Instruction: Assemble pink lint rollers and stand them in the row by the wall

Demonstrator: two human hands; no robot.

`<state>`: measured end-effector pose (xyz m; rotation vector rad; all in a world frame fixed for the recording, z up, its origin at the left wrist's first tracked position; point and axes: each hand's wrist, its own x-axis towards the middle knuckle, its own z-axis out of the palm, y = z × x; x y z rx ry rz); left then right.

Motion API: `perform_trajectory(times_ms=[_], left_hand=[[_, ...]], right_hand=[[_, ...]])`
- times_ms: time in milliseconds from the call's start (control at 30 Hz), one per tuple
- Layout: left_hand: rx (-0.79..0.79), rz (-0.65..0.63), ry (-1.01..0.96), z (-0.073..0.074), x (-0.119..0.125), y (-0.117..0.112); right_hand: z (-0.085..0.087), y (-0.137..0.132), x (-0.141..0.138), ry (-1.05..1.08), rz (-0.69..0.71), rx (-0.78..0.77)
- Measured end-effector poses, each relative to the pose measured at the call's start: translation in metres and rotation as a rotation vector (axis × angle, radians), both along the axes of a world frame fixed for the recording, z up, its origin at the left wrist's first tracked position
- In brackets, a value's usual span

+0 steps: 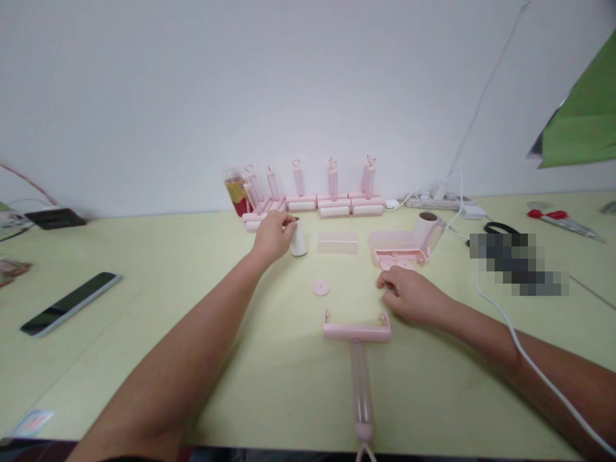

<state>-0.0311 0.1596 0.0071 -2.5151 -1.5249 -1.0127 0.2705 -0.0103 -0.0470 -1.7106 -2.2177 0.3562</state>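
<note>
With its fingertips at the upper rim, my left hand [274, 236] is closed on a white lint roller refill [299, 240] standing upright on the table. My right hand [409, 294] is low over the table with its fingers curled; whatever may be in them is hidden. Just beyond it lie pink toothed discs [397, 264] beside a pink roller frame [400, 255]. A single pink disc [321, 287] lies flat between my hands. Nearer me is a pink lint roller handle [360, 378], its bare frame facing away from me.
Several finished lint rollers [333, 204] line the wall. A clear pink cover [337, 242] and another white roll [426, 226] stand in front of them. A phone [71, 304] lies left; scissors [561, 219] lie right. A white cable [529, 359] crosses my right forearm.
</note>
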Motion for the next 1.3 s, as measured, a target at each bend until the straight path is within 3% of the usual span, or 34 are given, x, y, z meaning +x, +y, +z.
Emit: perform_trajectory(times_ms=[367,633,833,933,1100,1300], left_hand=[[0.024,-0.008,0.064,-0.001,0.015,0.009],[0.014,-0.008,0.108,0.004,0.017,0.014],[0.107,0.053,0.094,0.007,0.024,-0.003],[0.156,-0.084,0.202,0.007,0.039,-0.020],[0.057,-0.373,0.425,-0.001,0.073,-0.032],[-0.071,-0.316,0.469,-0.015,0.097,-0.021]], right_hand=[[-0.011,0.007,-0.002,0.254,0.075,0.174],[-0.011,0.006,-0.005,0.385,0.241,0.195],[-0.014,0.008,-0.005,0.359,0.276,0.237],[-0.015,0.009,-0.006,0.338,0.281,0.235],[-0.014,0.010,-0.008,0.322,0.290,0.235],[-0.015,0.009,-0.010,0.297,0.267,0.237]])
